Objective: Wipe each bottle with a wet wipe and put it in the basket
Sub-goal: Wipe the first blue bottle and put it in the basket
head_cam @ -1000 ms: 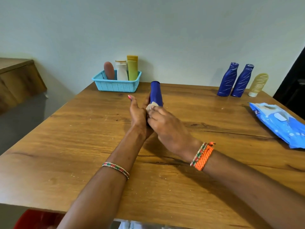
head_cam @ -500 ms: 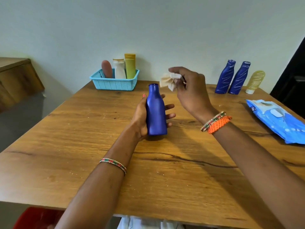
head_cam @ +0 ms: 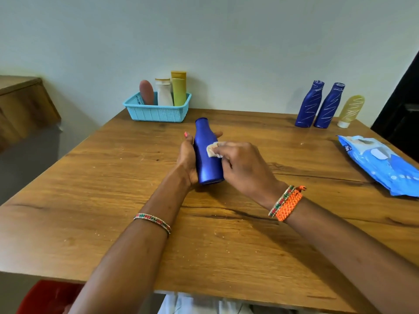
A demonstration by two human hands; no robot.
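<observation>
Centre of the frame, the left hand (head_cam: 187, 158) gripped the blue bottle (head_cam: 207, 152) from its left side, fingers curled behind it, neck pointing up-frame toward the turquoise basket (head_cam: 156, 112) at the upper left of the bench (head_cam: 90, 200). The right hand (head_cam: 243, 167) came in from the right, fingertips pinching a crumpled wet wipe (head_cam: 213, 150) against the bottle's shoulder. The bottle's long axis ran away from the person, so a wiping stroke would likely travel along it. The left hand sat nearer the basket.
</observation>
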